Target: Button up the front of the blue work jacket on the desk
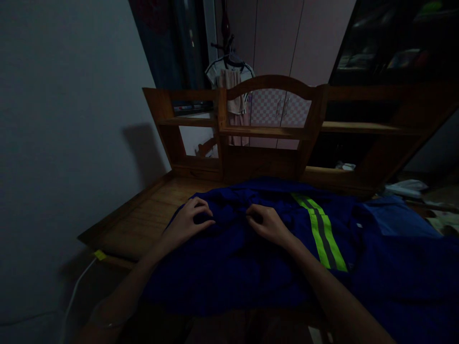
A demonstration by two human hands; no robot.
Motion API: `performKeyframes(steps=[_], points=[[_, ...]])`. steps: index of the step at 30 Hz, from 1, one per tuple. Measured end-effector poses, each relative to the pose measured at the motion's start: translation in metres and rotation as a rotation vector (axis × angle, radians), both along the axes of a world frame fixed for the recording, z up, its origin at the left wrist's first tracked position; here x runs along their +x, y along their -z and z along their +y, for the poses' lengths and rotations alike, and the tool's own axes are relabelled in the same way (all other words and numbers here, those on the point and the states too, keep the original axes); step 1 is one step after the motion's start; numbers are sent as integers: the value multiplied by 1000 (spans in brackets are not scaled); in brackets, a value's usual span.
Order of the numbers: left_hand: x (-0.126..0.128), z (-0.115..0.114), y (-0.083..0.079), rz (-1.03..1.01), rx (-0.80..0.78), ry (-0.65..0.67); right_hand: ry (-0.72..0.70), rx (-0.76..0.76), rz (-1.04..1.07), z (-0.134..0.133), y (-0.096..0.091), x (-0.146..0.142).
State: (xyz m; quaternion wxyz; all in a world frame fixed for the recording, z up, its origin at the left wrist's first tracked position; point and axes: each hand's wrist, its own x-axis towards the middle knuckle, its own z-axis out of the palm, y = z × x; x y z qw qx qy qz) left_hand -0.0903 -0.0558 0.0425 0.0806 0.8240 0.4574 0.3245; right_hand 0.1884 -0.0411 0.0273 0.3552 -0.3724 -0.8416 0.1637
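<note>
A dark blue work garment [222, 267] with a yellow-green and grey reflective stripe lies spread and rumpled over a wooden desk. Over its left part, my left hand [191, 219] rests with curved fingers, the thumb apart from them and nothing seen between. My right hand [267, 222] is at the garment's upper middle, left of the stripe. Its fingers are curled and its thumb and fingertips nearly meet at a fold of the cloth. Dim light makes the exact contact hard to see.
A wooden shelf unit [265, 136] rises along the desk's [154, 205] far edge. A wall [71, 119] stands at left, with a white cable [77, 286] hanging below. Blue denim-like cloth [398, 217] lies at right. Clothes [231, 79] hang on a rack behind.
</note>
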Motion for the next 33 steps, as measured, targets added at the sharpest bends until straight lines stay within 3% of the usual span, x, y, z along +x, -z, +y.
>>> performKeyframes(steps=[4, 8, 12, 18, 26, 33], points=[[20, -13, 0, -50, 92, -71, -3, 60, 49, -11, -7, -10], [52, -26, -5, -105, 84, -3, -100, 108, 41, -20, -10, -19], [72, -28, -5, -187, 49, 4, -169, 56, 45, -23, -12, -17], [76, -26, 4, -353, -65, -78, -150, -97, 133, -22, -10, -17], [71, -35, 19, -688, -163, -210, -94, -265, 218, -3, 8, -15], [73, -33, 33, -703, -325, -134, -166, -345, 264, -3, 10, -15]])
